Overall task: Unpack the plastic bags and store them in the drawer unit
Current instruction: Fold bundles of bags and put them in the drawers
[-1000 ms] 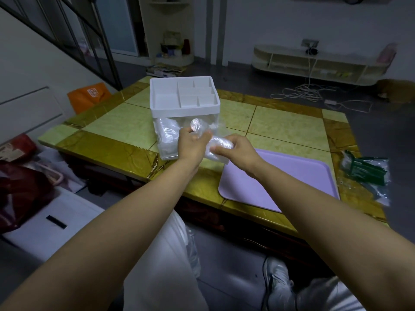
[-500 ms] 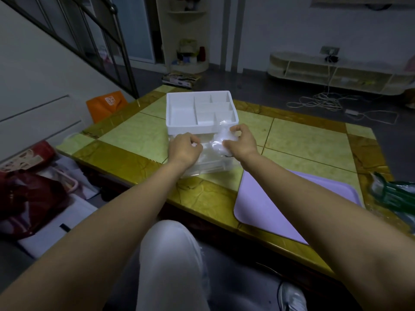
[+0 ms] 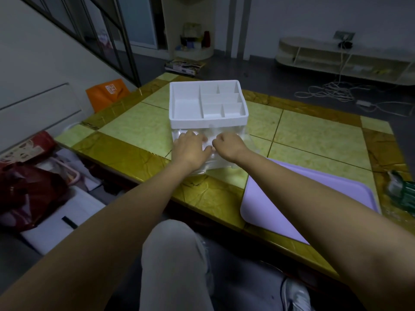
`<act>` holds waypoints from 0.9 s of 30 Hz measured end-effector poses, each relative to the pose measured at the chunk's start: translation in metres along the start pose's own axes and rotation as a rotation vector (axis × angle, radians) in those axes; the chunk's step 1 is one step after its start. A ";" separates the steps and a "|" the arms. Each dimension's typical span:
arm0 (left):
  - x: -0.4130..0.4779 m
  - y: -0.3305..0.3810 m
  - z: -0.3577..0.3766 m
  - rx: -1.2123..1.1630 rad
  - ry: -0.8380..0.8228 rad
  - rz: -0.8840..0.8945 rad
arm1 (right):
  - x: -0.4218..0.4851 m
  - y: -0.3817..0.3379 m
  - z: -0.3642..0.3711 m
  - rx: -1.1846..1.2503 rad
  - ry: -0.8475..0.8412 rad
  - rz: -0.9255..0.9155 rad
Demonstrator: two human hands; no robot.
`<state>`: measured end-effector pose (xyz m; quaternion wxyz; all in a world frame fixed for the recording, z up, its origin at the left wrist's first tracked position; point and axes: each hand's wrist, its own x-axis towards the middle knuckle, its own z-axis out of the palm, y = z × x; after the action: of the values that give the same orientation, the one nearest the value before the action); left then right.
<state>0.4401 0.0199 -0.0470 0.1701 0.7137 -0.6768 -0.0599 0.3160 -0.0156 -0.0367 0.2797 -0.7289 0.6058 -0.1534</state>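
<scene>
A white drawer unit (image 3: pixel 208 123) with an open divided top stands on the tiled table (image 3: pixel 134 133). Its clear lower drawer (image 3: pixel 221 164) is pulled out toward me and holds crumpled clear plastic bags (image 3: pixel 210 143). My left hand (image 3: pixel 190 147) lies over the bags on the drawer's left side, fingers spread and pressing down. Just to the right, my right hand (image 3: pixel 229 144) has its fingers curled down into the bags; its fingertips are hidden.
A purple tray (image 3: pixel 303 205) lies on the table by my right forearm. Green-and-clear packaging (image 3: pixel 403 194) sits at the table's right edge. An orange bag (image 3: pixel 107 93) and a red bag (image 3: pixel 29 187) are on the floor to the left. My knee is below the table's near edge.
Both hands carried a clear bag from in front of the unit down into the pulled-out drawer. My left hand's fingers have spread over the bags.
</scene>
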 end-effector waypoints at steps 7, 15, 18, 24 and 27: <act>0.000 0.006 0.003 0.139 -0.088 -0.005 | -0.012 0.011 0.007 -0.415 0.090 -0.116; -0.016 0.007 0.005 0.068 -0.047 0.022 | -0.028 0.025 -0.006 -0.166 0.035 -0.090; -0.024 0.005 0.003 0.062 -0.012 -0.003 | -0.038 0.027 -0.007 -0.187 -0.012 -0.153; -0.046 0.001 0.007 0.106 0.122 -0.023 | -0.045 0.033 -0.003 -0.503 0.079 -0.242; -0.052 -0.001 0.012 0.139 0.152 -0.029 | -0.046 0.034 0.002 -0.536 0.206 -0.295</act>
<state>0.4336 0.0696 -0.0658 0.1702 0.7362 -0.6539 0.0392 0.2801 0.0256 -0.0529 -0.0104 -0.8372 0.5376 -0.1002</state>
